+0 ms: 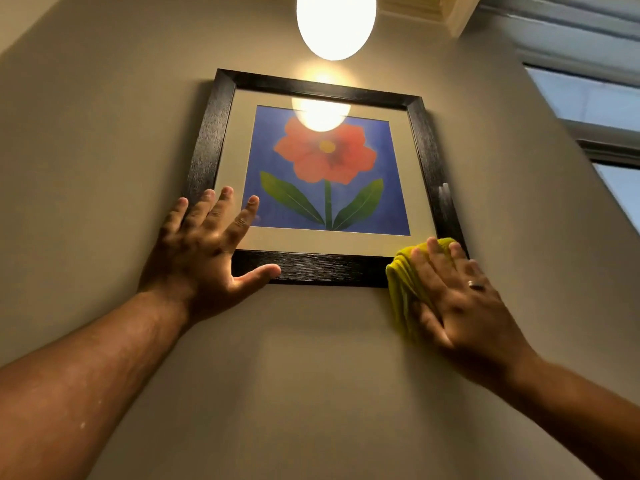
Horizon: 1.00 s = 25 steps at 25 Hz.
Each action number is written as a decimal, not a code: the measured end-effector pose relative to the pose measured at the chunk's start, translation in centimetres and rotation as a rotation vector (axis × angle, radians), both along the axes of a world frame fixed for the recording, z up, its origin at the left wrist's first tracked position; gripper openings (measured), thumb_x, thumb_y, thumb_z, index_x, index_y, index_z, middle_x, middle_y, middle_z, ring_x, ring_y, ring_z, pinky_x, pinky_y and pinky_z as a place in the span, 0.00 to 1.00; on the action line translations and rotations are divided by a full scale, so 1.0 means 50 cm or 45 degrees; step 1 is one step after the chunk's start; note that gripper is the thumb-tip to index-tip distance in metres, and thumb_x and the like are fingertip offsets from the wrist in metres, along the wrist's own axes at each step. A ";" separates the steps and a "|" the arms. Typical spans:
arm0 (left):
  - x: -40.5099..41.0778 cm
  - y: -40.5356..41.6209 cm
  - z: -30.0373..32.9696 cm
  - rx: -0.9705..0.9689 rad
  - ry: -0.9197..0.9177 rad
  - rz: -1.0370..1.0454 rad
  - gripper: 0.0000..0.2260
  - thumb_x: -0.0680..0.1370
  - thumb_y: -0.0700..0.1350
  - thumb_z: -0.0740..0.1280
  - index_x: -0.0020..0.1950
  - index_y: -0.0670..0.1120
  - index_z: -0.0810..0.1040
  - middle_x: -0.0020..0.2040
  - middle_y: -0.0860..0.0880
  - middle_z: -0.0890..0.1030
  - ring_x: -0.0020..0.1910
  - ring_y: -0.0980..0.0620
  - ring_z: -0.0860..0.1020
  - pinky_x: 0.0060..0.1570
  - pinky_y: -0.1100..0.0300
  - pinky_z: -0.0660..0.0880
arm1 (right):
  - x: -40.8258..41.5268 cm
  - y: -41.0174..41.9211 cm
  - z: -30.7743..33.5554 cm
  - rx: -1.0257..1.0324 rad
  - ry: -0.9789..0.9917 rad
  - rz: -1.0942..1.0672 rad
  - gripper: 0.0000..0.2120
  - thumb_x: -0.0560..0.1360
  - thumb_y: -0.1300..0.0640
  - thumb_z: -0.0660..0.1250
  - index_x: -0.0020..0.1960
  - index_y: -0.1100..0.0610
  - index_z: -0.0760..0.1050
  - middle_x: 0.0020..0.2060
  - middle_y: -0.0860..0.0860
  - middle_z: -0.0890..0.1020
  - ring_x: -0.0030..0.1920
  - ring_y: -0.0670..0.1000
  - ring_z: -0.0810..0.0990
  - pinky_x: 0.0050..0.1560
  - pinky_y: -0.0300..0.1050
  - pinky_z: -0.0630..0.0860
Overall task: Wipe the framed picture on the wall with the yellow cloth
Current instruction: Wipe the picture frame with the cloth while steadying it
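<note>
Beige wall point(104, 140), lit globe lamp point(336, 22) overhead, window point(588, 98) at right

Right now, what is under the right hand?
Under the right hand is the yellow cloth, pressed on the lower right corner of the picture frame. That corner and the wall behind the cloth are covered.

A lit white globe lamp point(336, 24) hangs at the top centre, glowing warmly on the plain beige wall point(304, 382). A window point(595, 102) runs down the right edge, with pale ceiling moulding point(436, 10) at upper right.
</note>
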<state>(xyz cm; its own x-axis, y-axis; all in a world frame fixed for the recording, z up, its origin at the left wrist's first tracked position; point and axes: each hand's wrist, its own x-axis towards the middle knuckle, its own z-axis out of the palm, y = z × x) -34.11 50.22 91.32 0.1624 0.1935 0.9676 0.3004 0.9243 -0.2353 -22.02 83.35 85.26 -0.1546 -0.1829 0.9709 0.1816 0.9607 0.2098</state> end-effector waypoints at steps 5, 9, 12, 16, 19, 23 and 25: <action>0.000 -0.001 0.002 -0.036 0.031 0.008 0.45 0.68 0.78 0.44 0.79 0.56 0.49 0.79 0.40 0.58 0.78 0.39 0.58 0.75 0.37 0.53 | 0.009 0.033 0.162 -0.176 0.012 0.126 0.34 0.73 0.32 0.47 0.76 0.43 0.48 0.79 0.47 0.48 0.78 0.54 0.45 0.74 0.55 0.53; -0.001 -0.004 -0.001 -0.002 -0.008 0.019 0.45 0.68 0.78 0.44 0.79 0.57 0.47 0.80 0.40 0.56 0.78 0.39 0.56 0.76 0.37 0.51 | 0.029 0.001 0.361 -0.321 -0.136 0.197 0.32 0.78 0.40 0.52 0.77 0.47 0.45 0.79 0.50 0.44 0.78 0.58 0.41 0.76 0.58 0.46; 0.008 0.001 -0.001 -0.031 -0.071 0.055 0.44 0.67 0.78 0.44 0.79 0.58 0.45 0.80 0.41 0.53 0.79 0.39 0.54 0.76 0.37 0.49 | 0.019 0.058 0.184 -0.183 -0.091 0.223 0.32 0.74 0.42 0.52 0.76 0.43 0.46 0.79 0.48 0.45 0.78 0.55 0.42 0.75 0.54 0.48; 0.030 0.002 -0.014 -0.050 -0.164 0.090 0.41 0.69 0.76 0.40 0.78 0.60 0.37 0.81 0.48 0.44 0.80 0.44 0.43 0.73 0.31 0.40 | 0.011 0.072 0.010 -0.122 -0.065 0.281 0.32 0.75 0.42 0.53 0.75 0.37 0.42 0.78 0.42 0.42 0.77 0.49 0.39 0.74 0.48 0.48; 0.070 0.097 -0.023 -0.172 -0.117 0.108 0.38 0.72 0.74 0.39 0.78 0.58 0.37 0.81 0.48 0.43 0.79 0.43 0.40 0.72 0.29 0.37 | 0.024 0.056 0.026 -0.153 -0.103 0.233 0.32 0.78 0.42 0.53 0.76 0.40 0.39 0.77 0.44 0.40 0.77 0.51 0.37 0.75 0.49 0.45; 0.095 0.270 -0.011 -0.152 -0.081 0.037 0.38 0.71 0.75 0.38 0.76 0.59 0.30 0.79 0.48 0.34 0.77 0.45 0.31 0.72 0.35 0.31 | 0.012 0.085 0.009 -0.066 -0.043 0.269 0.33 0.74 0.36 0.48 0.75 0.39 0.40 0.78 0.43 0.43 0.77 0.50 0.39 0.72 0.48 0.46; 0.085 0.286 -0.011 -0.102 -0.027 0.040 0.38 0.72 0.75 0.39 0.77 0.59 0.33 0.80 0.46 0.36 0.78 0.44 0.34 0.73 0.34 0.33 | 0.006 0.089 0.103 -0.041 0.022 0.249 0.33 0.73 0.36 0.49 0.76 0.41 0.46 0.79 0.46 0.47 0.78 0.55 0.45 0.74 0.52 0.51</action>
<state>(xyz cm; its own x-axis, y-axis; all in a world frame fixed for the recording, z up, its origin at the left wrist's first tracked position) -29.86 64.54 90.76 0.1347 0.2747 0.9521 0.2774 0.9119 -0.3024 -21.72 87.79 90.43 -0.1027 -0.1769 0.9788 -0.0056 0.9841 0.1773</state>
